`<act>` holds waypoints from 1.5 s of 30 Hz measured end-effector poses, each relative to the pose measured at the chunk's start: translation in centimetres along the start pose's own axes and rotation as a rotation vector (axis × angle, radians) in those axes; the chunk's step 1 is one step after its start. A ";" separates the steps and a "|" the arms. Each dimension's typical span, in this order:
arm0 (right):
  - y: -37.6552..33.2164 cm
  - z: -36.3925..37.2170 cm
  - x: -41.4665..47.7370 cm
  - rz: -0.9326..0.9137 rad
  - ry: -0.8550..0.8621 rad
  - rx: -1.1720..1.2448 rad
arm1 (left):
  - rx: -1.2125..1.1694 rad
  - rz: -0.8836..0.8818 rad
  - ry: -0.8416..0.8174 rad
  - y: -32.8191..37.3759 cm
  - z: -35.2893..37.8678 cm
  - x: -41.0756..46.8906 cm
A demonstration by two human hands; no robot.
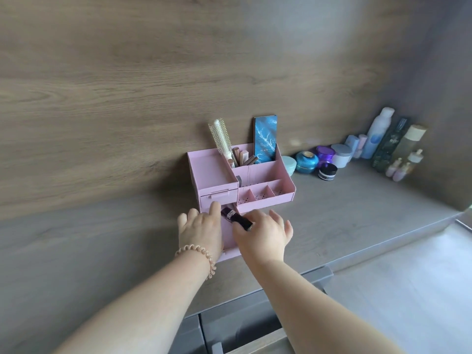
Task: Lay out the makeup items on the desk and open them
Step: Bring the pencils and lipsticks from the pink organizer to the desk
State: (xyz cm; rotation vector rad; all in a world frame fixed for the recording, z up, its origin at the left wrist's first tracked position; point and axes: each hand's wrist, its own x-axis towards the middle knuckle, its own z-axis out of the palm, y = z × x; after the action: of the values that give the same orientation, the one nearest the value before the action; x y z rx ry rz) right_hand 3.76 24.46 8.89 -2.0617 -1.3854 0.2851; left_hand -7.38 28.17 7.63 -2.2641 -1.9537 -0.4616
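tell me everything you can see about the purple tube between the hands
The purple tube is a glossy dark-purple cylinder, plastic by its look, with a pale label band near its middle. It slants above the open pink drawer, far end up-left. The right hand pinches its near end; the left hand has its forefinger beside the far end.

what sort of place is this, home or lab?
Probably a home dressing table: a pink makeup organiser holding a hairbrush, a row of skincare jars and bottles along the wood-panelled wall, and a purple tube pinched in the right hand.
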 end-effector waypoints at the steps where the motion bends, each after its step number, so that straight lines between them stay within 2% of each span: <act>1: 0.0 -0.3 -0.5 0.037 0.031 0.082 | -0.011 0.018 0.019 0.0 0.0 -0.1; 3: 0.1 -1.1 -1.6 0.103 0.085 0.231 | -0.064 0.063 0.073 -0.2 -0.2 -0.3; 5: 0.6 -2.3 -2.6 0.191 0.112 0.327 | -0.249 0.099 0.129 0.1 -0.9 -0.7; 9: 1.6 -5.7 -4.0 0.395 0.247 0.420 | -0.702 0.139 -0.080 3.1 -4.7 -1.3; 13: 3.7 -9.6 -5.9 0.539 0.406 0.480 | -0.839 0.254 -0.199 8.3 -7.3 -2.7; 18: 10.4 -16.2 -11.5 0.650 0.552 0.444 | -0.817 0.462 -0.490 16.7 -9.6 -9.1; 22: 16.5 -23.6 -17.6 0.681 0.649 0.424 | -0.763 0.680 -0.669 23.3 -10.7 -15.7; 26: 24.7 -30.5 -25.9 0.824 0.819 0.369 | -0.750 0.834 -0.795 32.1 -11.5 -24.7; 33: 40.3 -40.9 -43.8 1.034 1.013 0.093 | -0.716 1.029 -0.856 47.4 -12.2 -43.2; 38: 50.0 -45.7 -55.4 1.187 1.119 -0.059 | -0.725 1.173 -0.919 55.0 -10.7 -55.1; 45: 56.7 -45.6 -64.1 1.303 1.026 -0.171 | -0.692 1.168 -0.942 60.4 -7.2 -64.7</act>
State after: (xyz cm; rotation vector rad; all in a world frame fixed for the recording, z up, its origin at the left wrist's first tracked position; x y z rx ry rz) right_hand 42.29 -64.04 -0.42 -2.3634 0.6137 -0.3700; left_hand 42.84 -44.87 1.57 -3.9199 -0.1091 0.1759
